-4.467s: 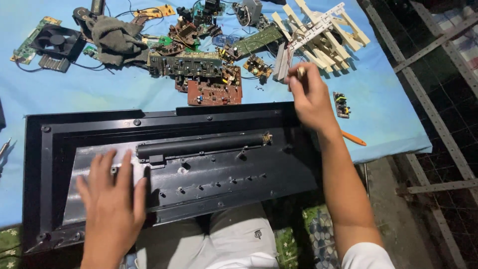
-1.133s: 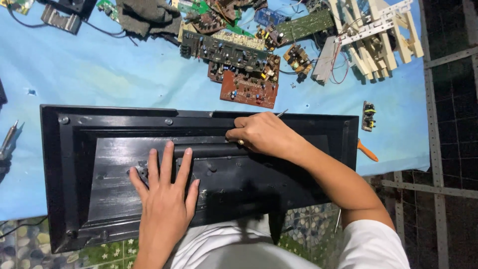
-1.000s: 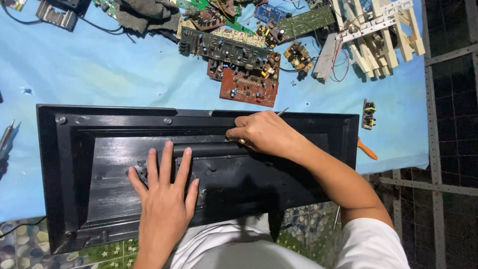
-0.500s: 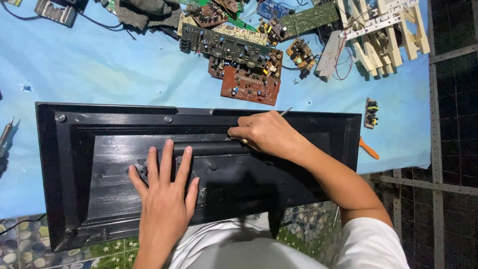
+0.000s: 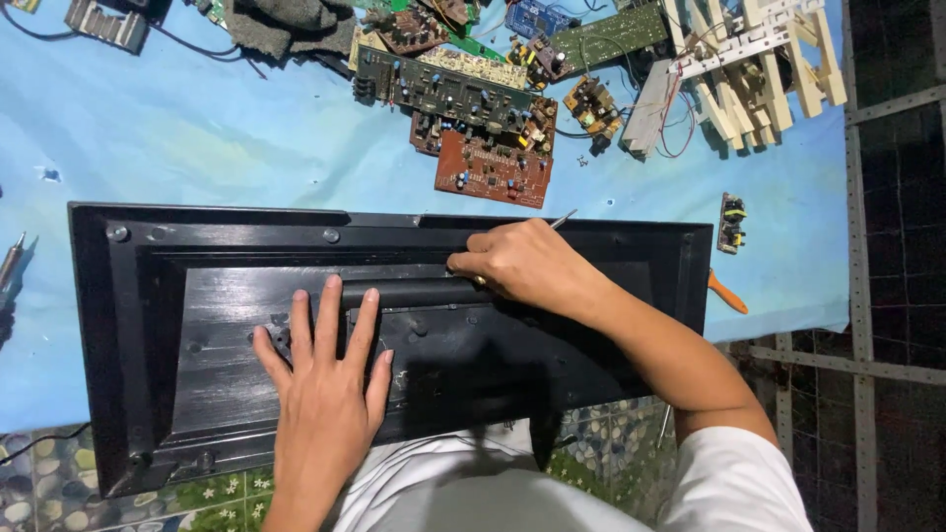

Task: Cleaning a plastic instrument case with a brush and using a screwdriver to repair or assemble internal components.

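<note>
Casing (image 5: 118, 325): near centre, on table cover (image 5: 197, 138). Left hand (image 5: 325, 394): flat on its inner panel (image 5: 463, 355), near side. Right hand (image 5: 522, 266): right of left, on ridge. Circuit boards (image 5: 473, 108): far, behind casing. Wooden frame (image 5: 759, 59): far right.

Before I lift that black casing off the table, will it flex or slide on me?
The casing looks like a long, thin moulded shell, so it may flex if lifted by one end. Its glossy surface could be slippery. The left hand lying flat on it suggests it shifts easily on the blue cloth.
</note>
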